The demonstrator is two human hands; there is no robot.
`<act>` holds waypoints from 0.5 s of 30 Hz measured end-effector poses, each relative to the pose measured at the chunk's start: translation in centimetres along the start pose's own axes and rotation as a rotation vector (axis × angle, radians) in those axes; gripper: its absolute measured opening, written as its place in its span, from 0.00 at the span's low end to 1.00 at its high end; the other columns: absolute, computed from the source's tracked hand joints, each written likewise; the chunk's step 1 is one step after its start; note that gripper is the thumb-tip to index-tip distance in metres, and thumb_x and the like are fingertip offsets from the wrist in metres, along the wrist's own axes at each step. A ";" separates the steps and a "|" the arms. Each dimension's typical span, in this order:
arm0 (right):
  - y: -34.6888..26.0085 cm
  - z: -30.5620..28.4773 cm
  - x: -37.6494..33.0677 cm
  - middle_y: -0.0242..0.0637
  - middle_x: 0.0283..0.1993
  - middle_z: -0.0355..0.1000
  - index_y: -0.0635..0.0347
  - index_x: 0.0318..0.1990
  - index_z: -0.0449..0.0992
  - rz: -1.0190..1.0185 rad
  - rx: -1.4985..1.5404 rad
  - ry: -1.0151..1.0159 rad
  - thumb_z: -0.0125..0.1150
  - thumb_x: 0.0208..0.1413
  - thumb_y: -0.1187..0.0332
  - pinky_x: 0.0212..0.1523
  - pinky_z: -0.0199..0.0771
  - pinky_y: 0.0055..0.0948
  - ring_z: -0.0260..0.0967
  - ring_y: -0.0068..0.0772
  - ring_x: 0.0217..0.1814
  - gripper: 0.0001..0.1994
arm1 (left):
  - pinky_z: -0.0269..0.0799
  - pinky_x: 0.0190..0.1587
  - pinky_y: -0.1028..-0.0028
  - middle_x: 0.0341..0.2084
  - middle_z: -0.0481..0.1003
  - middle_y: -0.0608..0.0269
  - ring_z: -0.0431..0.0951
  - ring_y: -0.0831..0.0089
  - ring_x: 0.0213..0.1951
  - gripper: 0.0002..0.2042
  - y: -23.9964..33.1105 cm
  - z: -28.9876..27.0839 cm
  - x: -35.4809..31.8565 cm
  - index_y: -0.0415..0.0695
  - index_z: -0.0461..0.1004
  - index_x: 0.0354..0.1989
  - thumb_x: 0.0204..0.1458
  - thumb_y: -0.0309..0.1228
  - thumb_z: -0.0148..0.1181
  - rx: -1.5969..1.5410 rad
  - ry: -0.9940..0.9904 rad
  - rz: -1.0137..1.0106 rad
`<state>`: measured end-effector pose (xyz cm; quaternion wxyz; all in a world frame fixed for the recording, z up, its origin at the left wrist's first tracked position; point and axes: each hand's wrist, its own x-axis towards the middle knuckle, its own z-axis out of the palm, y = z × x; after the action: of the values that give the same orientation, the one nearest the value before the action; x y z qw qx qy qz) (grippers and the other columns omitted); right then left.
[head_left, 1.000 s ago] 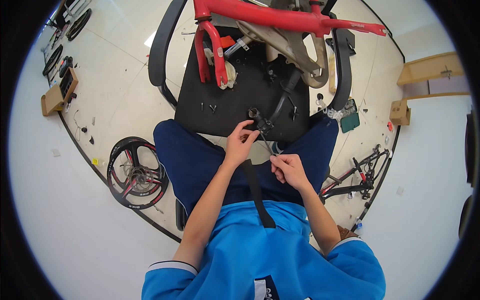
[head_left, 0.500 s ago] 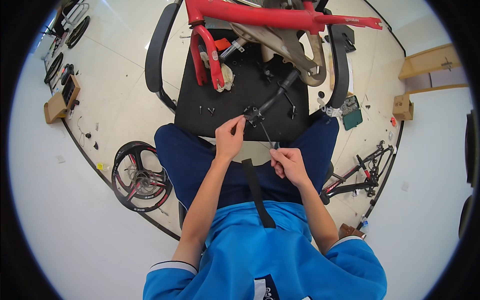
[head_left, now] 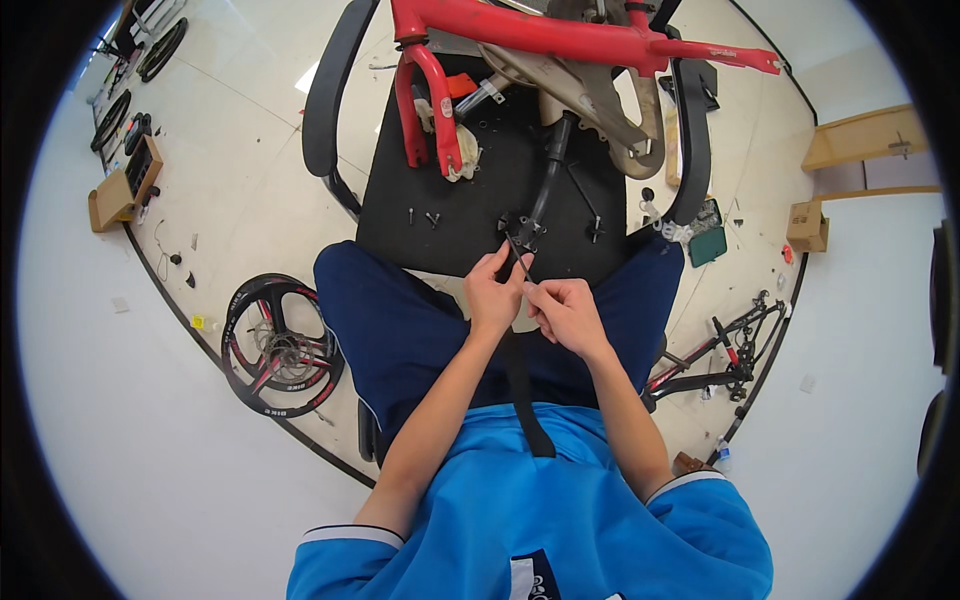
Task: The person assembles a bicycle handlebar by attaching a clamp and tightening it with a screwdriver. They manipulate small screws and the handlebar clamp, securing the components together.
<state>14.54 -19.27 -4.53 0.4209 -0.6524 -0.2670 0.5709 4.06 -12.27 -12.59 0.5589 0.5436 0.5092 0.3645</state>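
Pale tiled floor (head_left: 250, 200), white walls, black strip along the foot of the walls. Clock centred on my view. Work surface = one black chair seat (head_left: 462, 218), dead ahead at 12, two black armrests (head_left: 322, 125) flanking it.

Counts: one red bike frame with fork (head_left: 550, 40) across the far part of the seat, 12 to 1. Three small bolts (head_left: 432, 219) loose on the seat at 11 (look like bolts, tiny from here). One three-spoke wheel (head_left: 284, 345) on the floor, between 8 and 9. Two cardboard boxes: one open (head_left: 108, 203) between 9 and 10, one closed (head_left: 806, 228) between 2 and 3. One green case (head_left: 708, 246) between 2 and 3. One black-and-red frame (head_left: 735, 360) just past 3.

Hands: two, mine. Black stem (head_left: 528, 234) is at 1, over the seat's near edge, tube pointing away. Right hand (head_left: 565, 312) pinches one thin dark tool (head_left: 527, 271), far end at the stem. Left hand (head_left: 491, 302): thumb and index by the stem and tool; can't tell if they're gripping.
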 end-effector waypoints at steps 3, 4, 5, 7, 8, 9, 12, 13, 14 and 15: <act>0.5 -0.6 -0.7 0.27 0.13 0.63 0.65 0.21 0.74 0.047 0.016 0.027 0.60 0.66 0.60 0.14 0.55 0.21 0.58 0.16 0.11 0.21 | 0.70 0.35 0.83 0.28 0.73 0.70 0.73 0.85 0.32 0.18 -1.8 0.3 0.6 0.31 0.75 0.58 0.61 0.24 0.64 -0.239 -0.066 -0.018; 0.6 -0.7 -0.8 0.26 0.13 0.62 0.65 0.21 0.74 0.059 0.019 0.027 0.60 0.66 0.60 0.14 0.54 0.21 0.58 0.16 0.11 0.22 | 0.72 0.37 0.82 0.30 0.74 0.69 0.75 0.84 0.33 0.18 -3.5 0.2 0.5 0.30 0.74 0.59 0.61 0.23 0.63 -0.232 -0.072 -0.022; 0.8 -0.7 -0.9 0.26 0.13 0.62 0.65 0.21 0.74 0.057 0.016 0.030 0.60 0.66 0.60 0.14 0.54 0.21 0.58 0.16 0.11 0.22 | 0.73 0.39 0.81 0.31 0.75 0.68 0.76 0.83 0.34 0.19 -3.5 0.1 0.5 0.30 0.73 0.60 0.62 0.22 0.61 -0.224 -0.089 -0.028; 1.1 -0.8 -0.9 0.26 0.13 0.62 0.65 0.21 0.73 0.054 0.010 0.035 0.60 0.66 0.60 0.13 0.54 0.21 0.58 0.15 0.11 0.22 | 0.75 0.40 0.81 0.33 0.77 0.67 0.77 0.83 0.36 0.19 -3.6 0.2 0.5 0.30 0.72 0.61 0.62 0.21 0.61 -0.231 -0.104 -0.032; 1.1 -0.8 -1.0 0.26 0.13 0.61 0.65 0.21 0.73 0.051 0.014 0.037 0.60 0.66 0.60 0.13 0.53 0.20 0.57 0.15 0.11 0.22 | 0.75 0.40 0.81 0.34 0.77 0.66 0.77 0.83 0.36 0.19 -3.2 0.2 0.4 0.30 0.72 0.61 0.62 0.21 0.61 -0.245 -0.103 -0.029; 1.1 -0.6 -1.0 0.26 0.13 0.61 0.65 0.21 0.73 0.048 0.018 0.039 0.60 0.66 0.61 0.13 0.53 0.20 0.55 0.15 0.11 0.22 | 0.75 0.40 0.81 0.35 0.77 0.65 0.77 0.83 0.36 0.19 -2.9 0.3 0.3 0.30 0.72 0.61 0.62 0.21 0.61 -0.259 -0.102 -0.026; 1.0 -0.4 -0.9 0.26 0.13 0.60 0.65 0.21 0.73 0.057 0.028 0.039 0.60 0.67 0.61 0.12 0.52 0.20 0.54 0.14 0.11 0.22 | 0.75 0.41 0.81 0.37 0.78 0.64 0.78 0.82 0.36 0.20 -3.5 0.3 0.4 0.30 0.71 0.62 0.62 0.20 0.61 -0.281 -0.104 -0.007; 1.0 -0.4 -0.9 0.25 0.13 0.60 0.65 0.21 0.73 0.062 0.031 0.038 0.60 0.67 0.61 0.12 0.52 0.20 0.54 0.14 0.11 0.22 | 0.76 0.41 0.81 0.37 0.78 0.64 0.78 0.82 0.37 0.20 -3.7 0.3 0.4 0.29 0.71 0.62 0.62 0.20 0.61 -0.281 -0.102 -0.009; 0.9 -0.3 -0.9 0.25 0.13 0.60 0.65 0.21 0.73 0.058 0.026 0.047 0.60 0.67 0.61 0.12 0.52 0.20 0.54 0.14 0.11 0.21 | 0.76 0.41 0.81 0.37 0.78 0.64 0.78 0.82 0.37 0.20 -3.7 0.4 0.4 0.29 0.71 0.62 0.62 0.20 0.61 -0.281 -0.102 -0.010; 0.8 -0.2 -0.9 0.25 0.13 0.60 0.65 0.21 0.73 0.053 0.021 0.056 0.60 0.67 0.61 0.12 0.52 0.20 0.54 0.14 0.11 0.21 | 0.76 0.41 0.81 0.37 0.78 0.64 0.79 0.82 0.37 0.20 -3.6 0.4 0.4 0.29 0.71 0.62 0.62 0.20 0.61 -0.282 -0.102 -0.011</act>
<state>14.47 -20.48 -4.77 0.4196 -0.6704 -0.2317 0.5664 4.02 -12.55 -16.23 0.6568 0.4748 0.4269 0.4011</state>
